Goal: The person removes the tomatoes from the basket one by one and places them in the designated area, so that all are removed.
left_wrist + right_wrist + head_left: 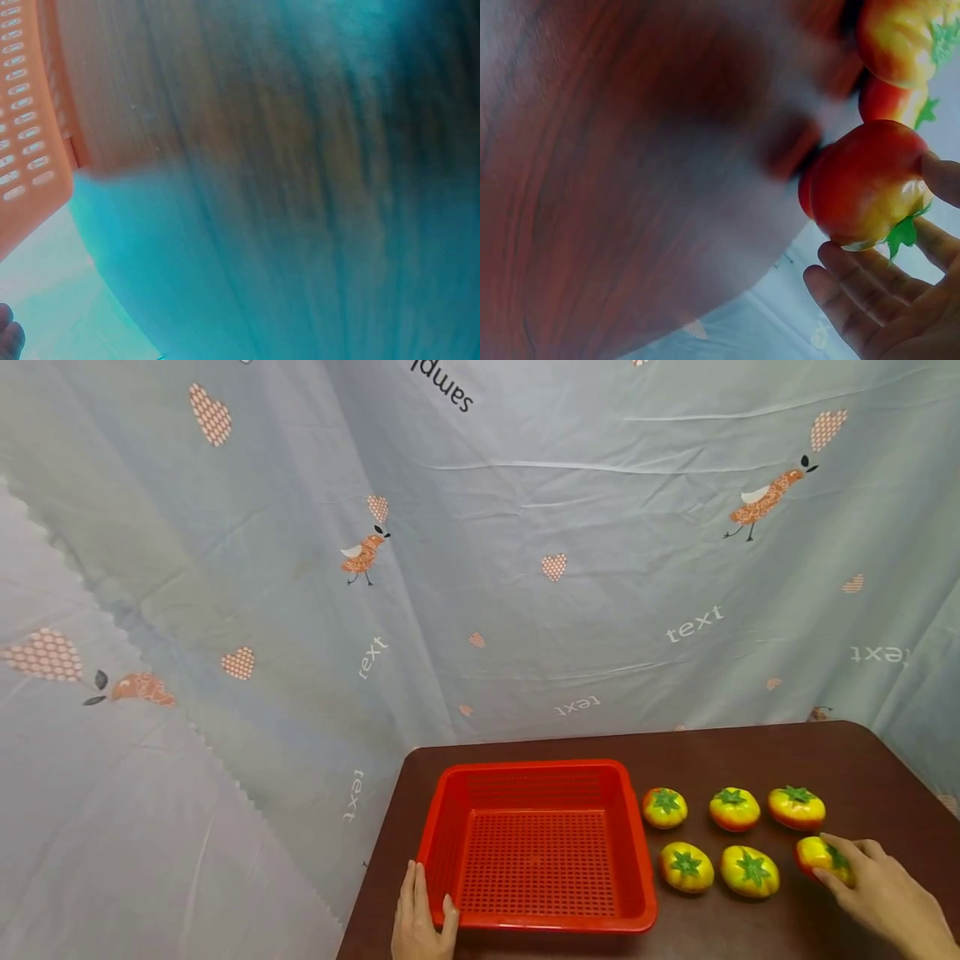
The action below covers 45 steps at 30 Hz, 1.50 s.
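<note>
At the table's right, my right hand [885,893] pinches a red-and-yellow toy tomato [819,857] with a green star-shaped top. In the right wrist view the thumb lies on one side of this tomato [866,184], with fingers on the other. My left hand [422,922] rests at the front left corner of a red plastic basket [551,922], its fingers fairly straight along the outside. The basket holds nothing. Two toy tomatoes [750,871] sit left of the right hand in the front row. Three more, including one [797,808], form the back row.
The basket stands on a dark brown table [570,947] with rounded corners, left of the tomatoes. Behind and to the left hangs a pale blue patterned curtain [480,593]. The left wrist view shows mostly blurred tabletop and the basket's slotted wall [26,135].
</note>
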### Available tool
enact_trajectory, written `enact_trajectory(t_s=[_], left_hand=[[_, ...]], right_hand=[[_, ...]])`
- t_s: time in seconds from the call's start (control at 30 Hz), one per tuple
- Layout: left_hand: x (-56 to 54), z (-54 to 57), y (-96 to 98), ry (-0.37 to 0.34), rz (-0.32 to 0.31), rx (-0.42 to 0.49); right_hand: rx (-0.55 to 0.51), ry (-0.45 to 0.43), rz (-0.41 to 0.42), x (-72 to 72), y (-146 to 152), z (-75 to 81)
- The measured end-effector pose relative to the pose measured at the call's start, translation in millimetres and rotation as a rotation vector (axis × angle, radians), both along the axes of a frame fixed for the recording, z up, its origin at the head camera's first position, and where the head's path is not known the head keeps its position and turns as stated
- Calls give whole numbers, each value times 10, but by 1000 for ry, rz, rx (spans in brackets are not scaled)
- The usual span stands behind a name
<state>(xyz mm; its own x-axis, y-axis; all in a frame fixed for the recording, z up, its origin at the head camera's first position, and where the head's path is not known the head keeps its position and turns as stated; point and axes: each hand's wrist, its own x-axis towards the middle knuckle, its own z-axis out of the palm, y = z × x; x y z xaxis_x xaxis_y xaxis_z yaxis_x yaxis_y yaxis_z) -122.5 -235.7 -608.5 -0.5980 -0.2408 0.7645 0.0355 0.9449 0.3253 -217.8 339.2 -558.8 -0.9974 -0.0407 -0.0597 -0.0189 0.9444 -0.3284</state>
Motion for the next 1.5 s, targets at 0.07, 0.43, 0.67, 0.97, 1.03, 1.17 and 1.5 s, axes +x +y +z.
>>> enact_trajectory(t_s=[0.07, 0.43, 0.67, 0.97, 1.03, 1.17, 1.5], left_hand=[[4, -3, 3, 8, 0, -3], [15, 8, 7, 21, 0, -8], [1, 19, 27, 18, -13, 7], [13, 21, 24, 9, -7, 3], [17, 17, 18, 3, -2, 3], [12, 5, 7, 15, -2, -8], [-1, -17, -8, 7, 1, -26]], right_hand=[[1, -40, -1, -6, -7, -32], [10, -130, 2, 1, -17, -93], [12, -160, -3, -16, -28, -171], [-82, -106, 26, -49, -64, -267], [-100, -103, 32, -53, -76, -273], [-104, -95, 38, -57, -99, -264], [-101, -34, 30, 22, -123, -341]])
